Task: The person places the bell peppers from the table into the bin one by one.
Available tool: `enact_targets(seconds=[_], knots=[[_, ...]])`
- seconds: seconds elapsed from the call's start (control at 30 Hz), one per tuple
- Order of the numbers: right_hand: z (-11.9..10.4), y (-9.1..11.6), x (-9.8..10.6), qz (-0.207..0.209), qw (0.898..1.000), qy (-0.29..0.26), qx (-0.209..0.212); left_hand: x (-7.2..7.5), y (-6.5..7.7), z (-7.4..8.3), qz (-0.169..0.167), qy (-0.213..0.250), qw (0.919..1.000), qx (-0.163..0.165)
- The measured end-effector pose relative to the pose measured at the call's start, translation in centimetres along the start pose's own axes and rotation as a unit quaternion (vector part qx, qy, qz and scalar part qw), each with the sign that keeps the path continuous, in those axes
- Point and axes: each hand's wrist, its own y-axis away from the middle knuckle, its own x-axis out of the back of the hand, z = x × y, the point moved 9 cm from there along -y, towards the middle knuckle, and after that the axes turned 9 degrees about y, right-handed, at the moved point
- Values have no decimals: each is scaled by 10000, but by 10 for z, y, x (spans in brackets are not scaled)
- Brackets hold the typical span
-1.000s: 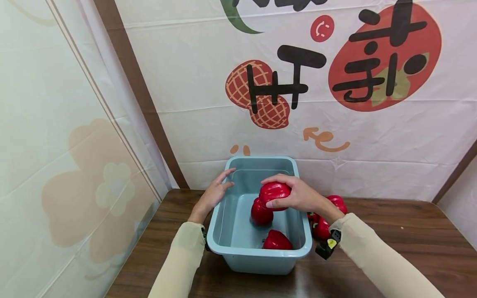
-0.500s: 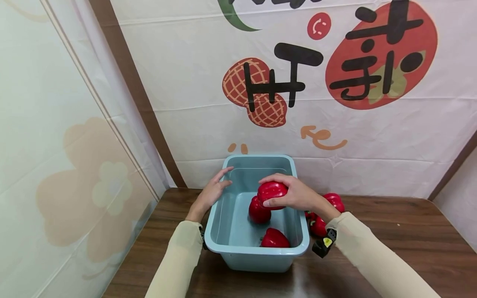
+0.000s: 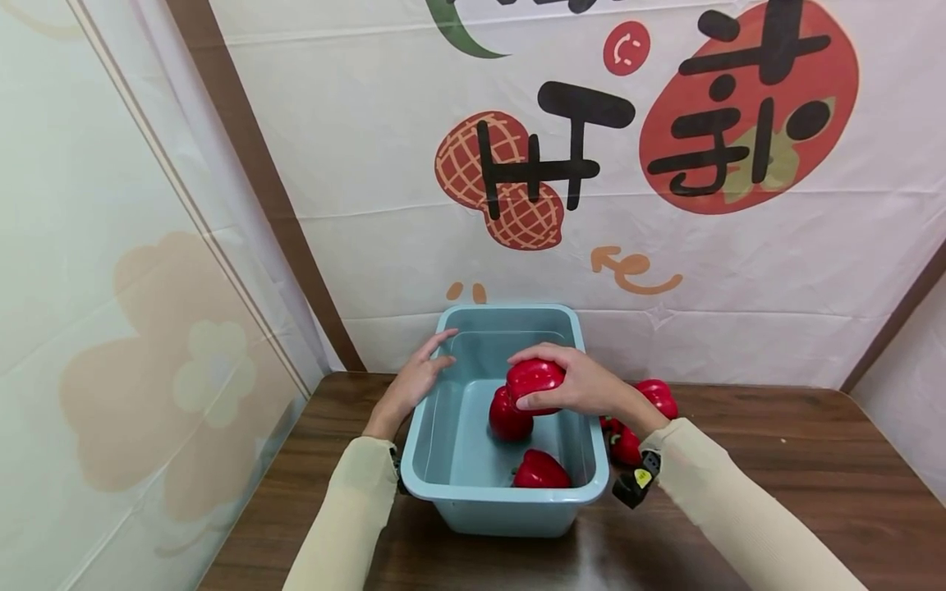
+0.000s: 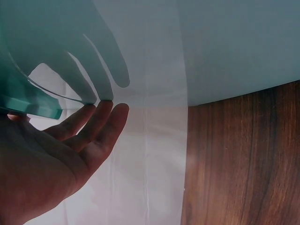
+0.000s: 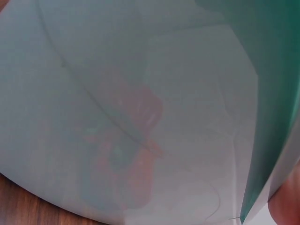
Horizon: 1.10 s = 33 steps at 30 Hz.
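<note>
My right hand [image 3: 587, 386] grips a red bell pepper [image 3: 534, 384] over the inside of the light-blue plastic basin [image 3: 510, 496], thumb on the near side and fingers over the top. Directly under it in the head view is a second red bell pepper [image 3: 510, 417], partly covered by the held one. Another bell pepper [image 3: 541, 469] lies on its side near the basin's front wall. At the left rim my left hand [image 3: 412, 384] rests with fingers extended; in the left wrist view its fingertips [image 4: 107, 104] meet the basin's outer wall.
Several more red bell peppers [image 3: 626, 446] lie on the wooden table [image 3: 769, 468] right of the basin, partly behind my right forearm. A printed white cloth [image 3: 384, 246] hangs behind the basin. The right wrist view is mostly filled by the basin wall [image 5: 56, 140], with reddish reflections.
The whole head view has shifted slightly to the left. Both hands and the held bell pepper keep their places relative to the basin.
</note>
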Motion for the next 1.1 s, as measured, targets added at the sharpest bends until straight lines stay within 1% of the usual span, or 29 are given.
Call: enact_targets(seconds=[0.3, 0.57, 0.77, 1.1], knots=[[1, 0, -2, -115, 9998, 153, -35, 0, 0, 1, -80, 53, 9999, -45], [-1, -1, -5, -238, 9989, 401, 10, 0, -1, 0, -110, 58, 9999, -59], [-2, -1, -6, -281, 9990, 357, -18, 0, 0, 1, -86, 92, 9999, -57], [-3, 0, -6, -278, 9990, 361, -1, -1, 0, 1, -141, 74, 9998, -71]])
